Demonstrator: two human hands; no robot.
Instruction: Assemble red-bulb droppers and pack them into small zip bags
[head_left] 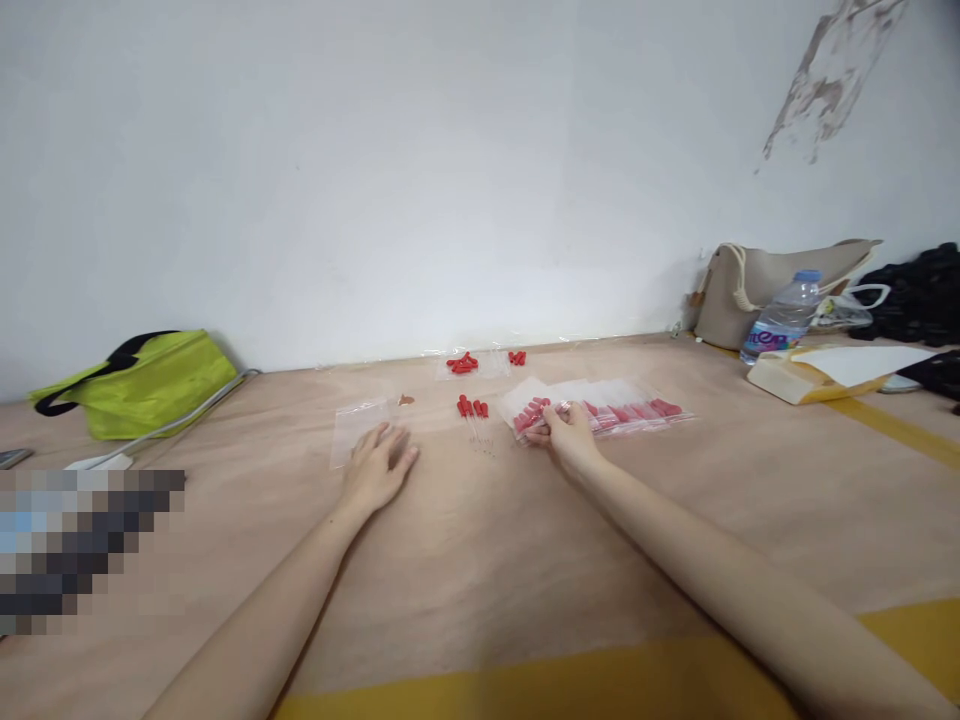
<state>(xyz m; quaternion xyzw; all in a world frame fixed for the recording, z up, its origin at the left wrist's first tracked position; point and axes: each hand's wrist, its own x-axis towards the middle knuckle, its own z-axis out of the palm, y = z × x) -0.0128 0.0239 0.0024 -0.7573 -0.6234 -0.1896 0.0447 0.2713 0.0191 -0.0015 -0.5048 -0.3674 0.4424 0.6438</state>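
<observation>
My left hand (379, 467) lies with its fingers apart on the near right part of a flat clear plastic bag (349, 428). To the right, my right hand (568, 432) pinches the edge of a clear bag with red pieces in it (531, 412). That bag is at the left end of an overlapping row of similar bags (637, 408) with red contents. Between the hands lie several glass droppers with red rubber bulbs (472, 406), their thin clear tubes pointing toward me. Farther back, loose red bulbs (463, 363) rest on a clear bag, and a smaller red group (517, 358) sits beside them.
A lime-green bag (161, 385) with a cable stands at the left. At the right are a water bottle (784, 315), a beige bag (731, 295) and an open paper packet (825, 375). The wall (450, 180) closes off the back; yellow tape (637, 680) crosses the front.
</observation>
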